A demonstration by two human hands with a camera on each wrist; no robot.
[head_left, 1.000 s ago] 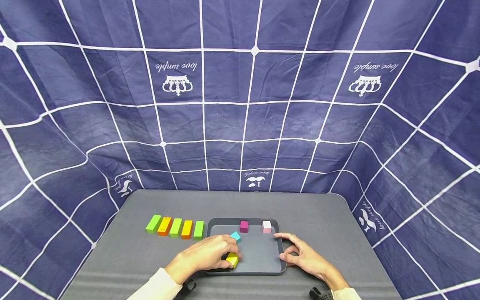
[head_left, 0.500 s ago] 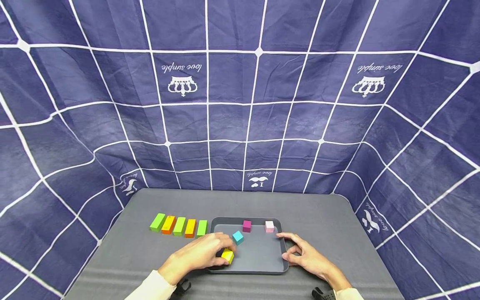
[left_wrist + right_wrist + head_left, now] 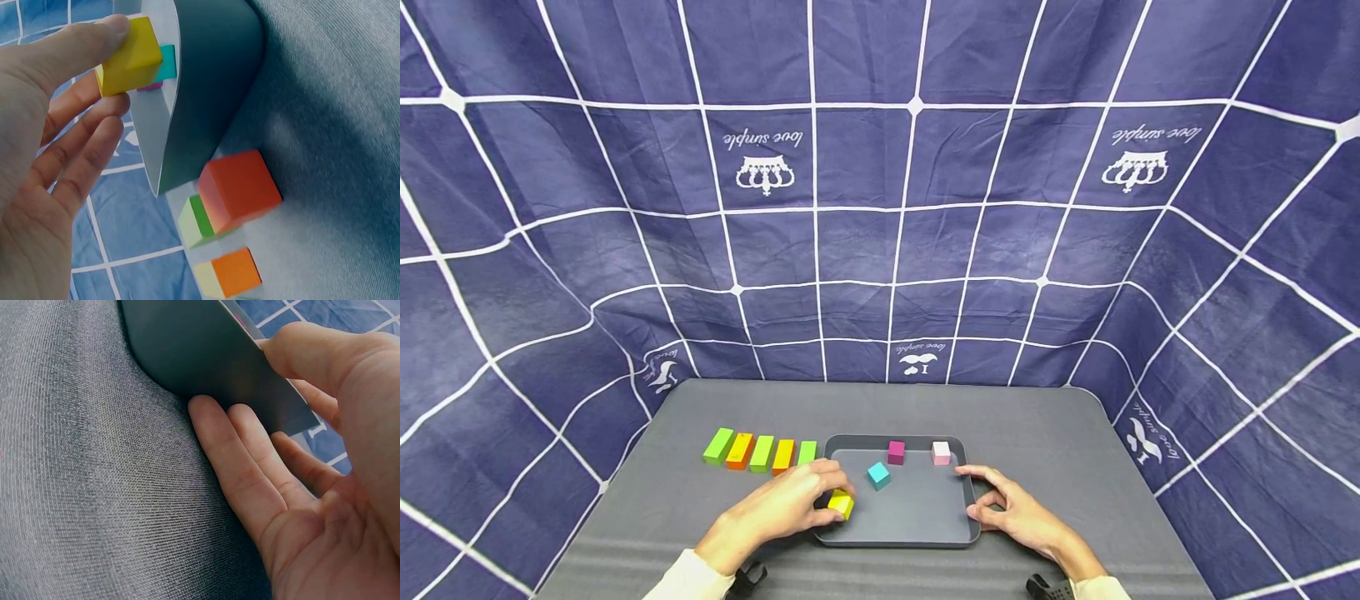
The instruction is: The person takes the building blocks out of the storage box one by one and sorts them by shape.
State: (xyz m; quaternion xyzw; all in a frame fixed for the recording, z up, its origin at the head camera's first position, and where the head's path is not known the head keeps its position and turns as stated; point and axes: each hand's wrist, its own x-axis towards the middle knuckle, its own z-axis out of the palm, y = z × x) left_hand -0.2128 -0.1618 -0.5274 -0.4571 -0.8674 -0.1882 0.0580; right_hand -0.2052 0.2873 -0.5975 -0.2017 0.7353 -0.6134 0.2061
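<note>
My left hand pinches a yellow block between thumb and fingers above the left side of a grey tray. In the left wrist view the yellow block is held beside the tray's rim, the lower fingers apart from it. A teal cube, a magenta cube and a pale pink cube sit in the tray. At the tray's right side, my right hand holds the wall. Its thumb is at the rim and its fingers touch the outer face in the right wrist view.
Left of the tray stands a row of several blocks, alternating green and orange, such as a green block and an orange block. They rest on a grey cloth-covered table. Behind hangs a blue curtain with white lines.
My left hand has moved left across the tray with the yellow block, uncovering the teal cube. The right hand keeps its place at the tray's right wall. The view has shifted slightly.
</note>
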